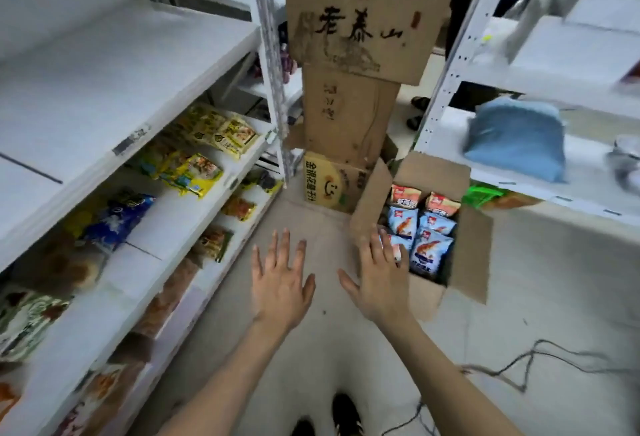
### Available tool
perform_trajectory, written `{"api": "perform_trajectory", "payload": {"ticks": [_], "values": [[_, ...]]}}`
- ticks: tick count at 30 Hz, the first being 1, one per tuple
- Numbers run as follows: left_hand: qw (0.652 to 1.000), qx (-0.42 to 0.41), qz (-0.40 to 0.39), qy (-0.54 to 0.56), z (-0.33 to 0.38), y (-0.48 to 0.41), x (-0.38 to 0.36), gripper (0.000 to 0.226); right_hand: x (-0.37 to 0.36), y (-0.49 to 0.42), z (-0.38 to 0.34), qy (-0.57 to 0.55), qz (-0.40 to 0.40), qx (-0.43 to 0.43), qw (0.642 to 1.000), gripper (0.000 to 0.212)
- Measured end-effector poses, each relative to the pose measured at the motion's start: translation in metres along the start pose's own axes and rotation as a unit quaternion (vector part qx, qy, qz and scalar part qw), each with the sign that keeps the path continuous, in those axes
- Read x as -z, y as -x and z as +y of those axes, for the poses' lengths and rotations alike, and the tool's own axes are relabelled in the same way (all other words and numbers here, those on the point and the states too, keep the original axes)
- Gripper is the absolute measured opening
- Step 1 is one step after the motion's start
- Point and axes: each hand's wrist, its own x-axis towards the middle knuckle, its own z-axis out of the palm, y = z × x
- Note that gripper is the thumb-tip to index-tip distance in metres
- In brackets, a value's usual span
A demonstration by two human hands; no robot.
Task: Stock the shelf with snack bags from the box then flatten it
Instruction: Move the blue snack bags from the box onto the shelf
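Note:
An open cardboard box point(471, 262) stands on the floor at the right, flaps spread. Inside lie several blue snack bags point(431, 250) and two orange ones point(441, 205). My right hand point(375, 276) is stretched out flat with fingers spread, its fingertips over the box's near left edge. My left hand point(282, 278) hovers open over the floor, left of the box, holding nothing. The white shelf unit point(162, 214) on the left carries yellow, blue and orange snack bags on its lower levels.
A stack of three cardboard boxes point(349, 113) rises straight ahead at the aisle's end. A second white rack point(519, 189) on the right holds a blue bag. A black cable point(519, 370) snakes over the floor at the right. My shoes point(329, 415) show below.

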Motion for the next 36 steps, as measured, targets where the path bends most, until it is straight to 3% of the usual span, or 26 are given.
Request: {"api": "perform_trajectory", "payload": {"ticks": [9,16,25,36], "values": [[0.985,-0.151,-0.080,0.021,0.080,-0.029,-0.033,0.068,-0.026,0.051,0.094,-0.008,-0.009,-0.231,0.973,0.083],[0.966,-0.219,-0.131,0.033,0.143,-0.051,-0.059,0.068,-0.040,0.070,0.155,-0.013,-0.050,-0.303,0.951,0.082],[0.966,-0.195,-0.163,0.049,0.206,-0.086,-0.134,0.073,-0.095,0.028,0.221,-0.027,-0.072,-0.323,0.943,0.086],[0.955,-0.075,-0.245,0.147,0.229,-0.166,-0.291,0.094,-0.223,-0.073,0.280,-0.096,-0.099,-0.350,0.927,0.091]]}}
